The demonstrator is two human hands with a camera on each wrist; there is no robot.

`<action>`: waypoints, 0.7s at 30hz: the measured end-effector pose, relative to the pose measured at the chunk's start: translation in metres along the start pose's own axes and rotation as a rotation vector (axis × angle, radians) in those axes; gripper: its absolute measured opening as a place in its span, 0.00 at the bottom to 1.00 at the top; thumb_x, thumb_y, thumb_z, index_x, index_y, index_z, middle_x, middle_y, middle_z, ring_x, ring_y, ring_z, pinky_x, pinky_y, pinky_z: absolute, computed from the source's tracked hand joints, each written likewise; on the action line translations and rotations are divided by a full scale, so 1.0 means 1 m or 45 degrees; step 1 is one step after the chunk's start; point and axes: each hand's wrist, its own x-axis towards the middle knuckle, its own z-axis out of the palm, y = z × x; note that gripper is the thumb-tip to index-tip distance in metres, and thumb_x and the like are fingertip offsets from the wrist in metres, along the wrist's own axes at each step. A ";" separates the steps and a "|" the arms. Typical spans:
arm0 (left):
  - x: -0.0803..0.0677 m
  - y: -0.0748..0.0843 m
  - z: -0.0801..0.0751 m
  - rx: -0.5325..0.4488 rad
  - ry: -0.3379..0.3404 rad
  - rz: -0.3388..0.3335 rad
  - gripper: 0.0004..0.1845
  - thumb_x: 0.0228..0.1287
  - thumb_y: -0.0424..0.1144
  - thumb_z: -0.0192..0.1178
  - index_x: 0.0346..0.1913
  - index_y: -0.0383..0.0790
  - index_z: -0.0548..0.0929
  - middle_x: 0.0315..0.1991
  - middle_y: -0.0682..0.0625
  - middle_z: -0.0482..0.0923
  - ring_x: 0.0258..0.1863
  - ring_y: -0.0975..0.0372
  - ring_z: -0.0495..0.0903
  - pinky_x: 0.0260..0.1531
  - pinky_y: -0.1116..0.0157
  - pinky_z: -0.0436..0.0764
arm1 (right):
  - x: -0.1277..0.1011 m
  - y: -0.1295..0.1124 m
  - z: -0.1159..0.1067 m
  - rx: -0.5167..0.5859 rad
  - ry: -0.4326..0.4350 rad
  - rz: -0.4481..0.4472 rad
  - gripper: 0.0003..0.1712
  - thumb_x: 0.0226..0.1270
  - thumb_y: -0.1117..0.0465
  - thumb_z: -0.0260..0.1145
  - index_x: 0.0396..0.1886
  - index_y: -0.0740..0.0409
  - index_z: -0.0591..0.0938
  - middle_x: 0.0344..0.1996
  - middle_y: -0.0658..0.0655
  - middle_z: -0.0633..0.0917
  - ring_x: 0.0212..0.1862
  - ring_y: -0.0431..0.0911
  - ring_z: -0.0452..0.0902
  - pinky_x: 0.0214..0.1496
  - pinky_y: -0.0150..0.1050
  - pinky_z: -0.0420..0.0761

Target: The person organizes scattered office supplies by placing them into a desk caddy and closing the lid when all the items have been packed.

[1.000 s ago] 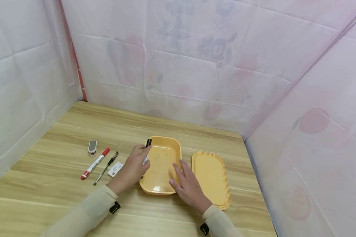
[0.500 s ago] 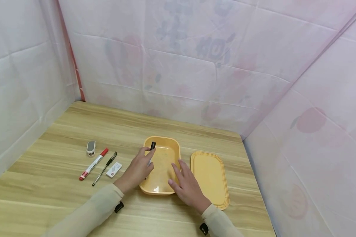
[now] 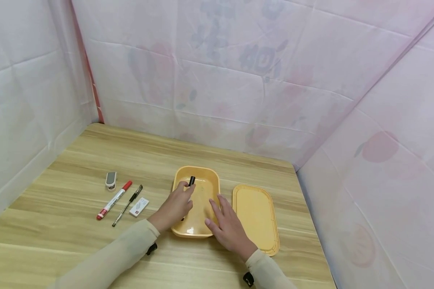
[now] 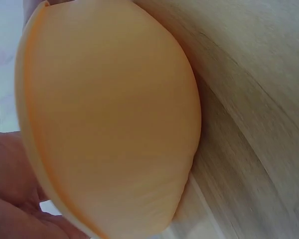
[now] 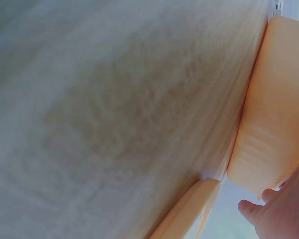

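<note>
Left hand [image 3: 175,206] grips black-capped marker [image 3: 192,180] over yellow box [image 3: 199,171], best lowered flat before release; right hand [image 3: 228,228] spreads, gripping nothing, at box's right side.

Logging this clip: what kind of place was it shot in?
Probably a makeshift booth for recording tabletop work: pale printed sheets hang on three sides of a wood-grain table, which holds a yellow box and a red marker.

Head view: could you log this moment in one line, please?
left hand: grips black-capped marker, within yellow box's outline; right hand: at box's right side; yellow lid: right of box
</note>
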 end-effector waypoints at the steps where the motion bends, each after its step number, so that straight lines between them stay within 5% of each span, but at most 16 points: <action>1: 0.000 0.000 0.001 -0.008 -0.012 -0.002 0.31 0.66 0.29 0.62 0.71 0.29 0.70 0.65 0.31 0.67 0.43 0.50 0.80 0.40 0.60 0.82 | 0.000 0.000 0.000 0.000 0.002 0.000 0.38 0.78 0.35 0.47 0.81 0.42 0.57 0.81 0.56 0.51 0.81 0.56 0.47 0.76 0.61 0.58; 10: 0.005 -0.001 0.010 0.088 -0.035 0.043 0.28 0.65 0.28 0.62 0.68 0.26 0.72 0.62 0.28 0.70 0.51 0.44 0.81 0.50 0.53 0.83 | -0.001 0.000 -0.002 0.002 -0.003 0.010 0.38 0.78 0.36 0.47 0.81 0.42 0.56 0.82 0.56 0.50 0.81 0.55 0.46 0.76 0.61 0.58; 21: 0.005 0.012 0.023 0.101 -0.201 0.106 0.26 0.62 0.25 0.63 0.64 0.23 0.74 0.54 0.30 0.72 0.38 0.52 0.82 0.38 0.61 0.85 | -0.002 -0.001 0.000 0.029 0.008 0.004 0.38 0.78 0.35 0.47 0.82 0.41 0.56 0.82 0.56 0.49 0.81 0.54 0.45 0.76 0.61 0.58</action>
